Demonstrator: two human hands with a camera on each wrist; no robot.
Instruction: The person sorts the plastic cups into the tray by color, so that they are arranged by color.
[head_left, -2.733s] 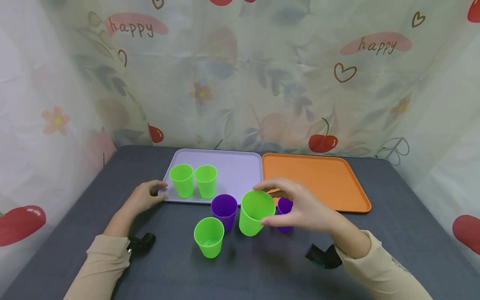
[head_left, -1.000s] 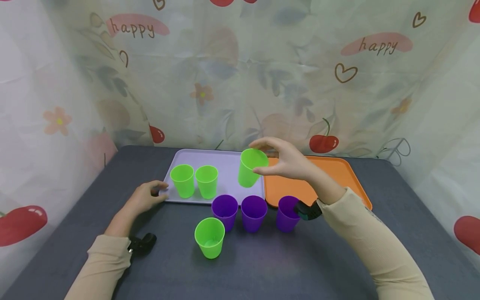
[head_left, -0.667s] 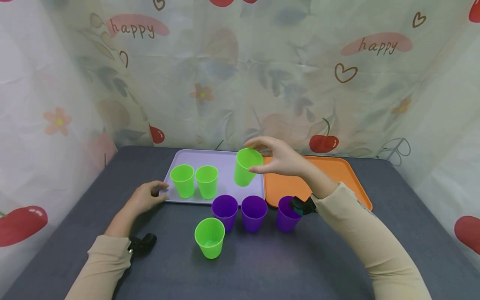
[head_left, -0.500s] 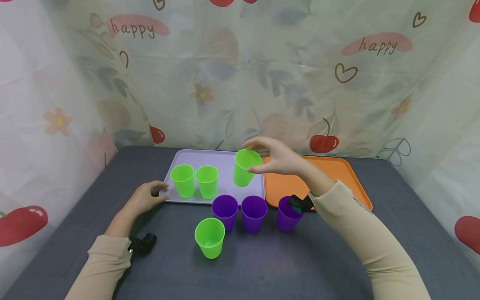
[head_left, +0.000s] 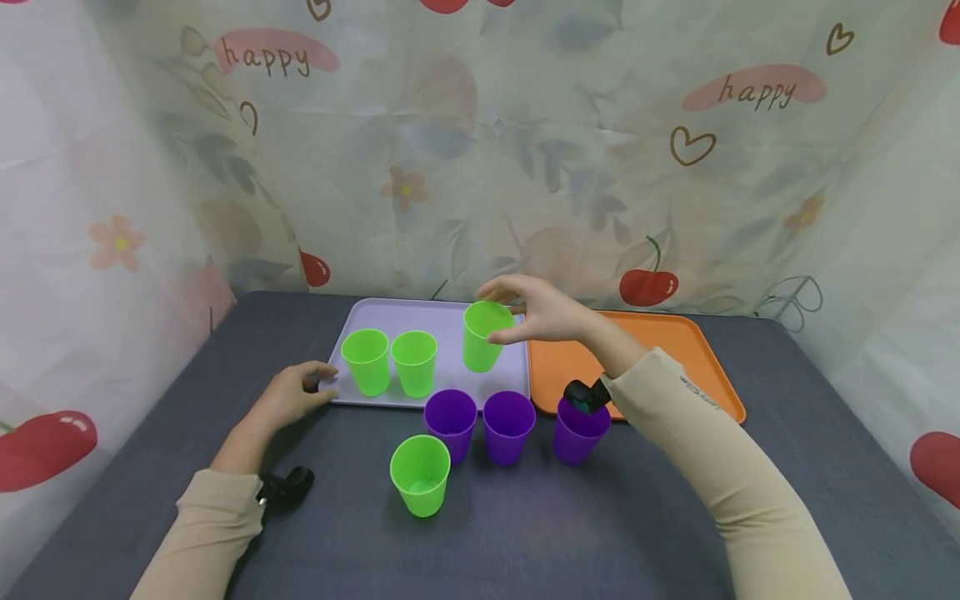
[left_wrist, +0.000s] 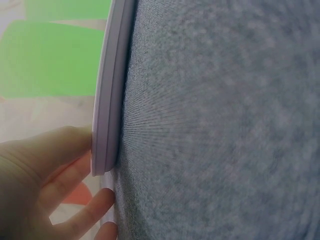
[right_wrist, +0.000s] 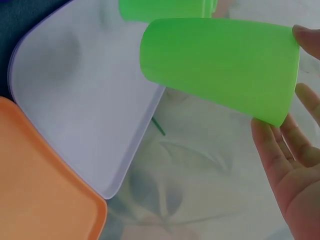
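In the head view my right hand (head_left: 542, 310) pinches a green cup (head_left: 480, 350) by its rim, thumb in front and fingers behind. This cup is upright over the right part of the lilac tray (head_left: 450, 312); I cannot tell whether its base touches the tray. Two more green cups, one at the left (head_left: 366, 367) and one beside it (head_left: 415, 367), stand on that tray. My left hand (head_left: 288, 396) touches the tray's front left corner. In the left wrist view its thumb (left_wrist: 65, 142) lies against the tray rim, with the other fingers loosely spread.
Three purple cups, left (head_left: 452, 429), middle (head_left: 507, 433) and right (head_left: 576, 442), stand before the trays. Another green cup (head_left: 420, 479) is nearer on the dark tabletop (head_left: 525, 542). An orange tray (head_left: 652, 358) adjoins the lilac one. A patterned curtain (head_left: 480, 167) closes the back.
My right hand has carried the green cup from among the purple cups up over the lilac tray, then slowly leftward. The left hand stays at the tray corner.
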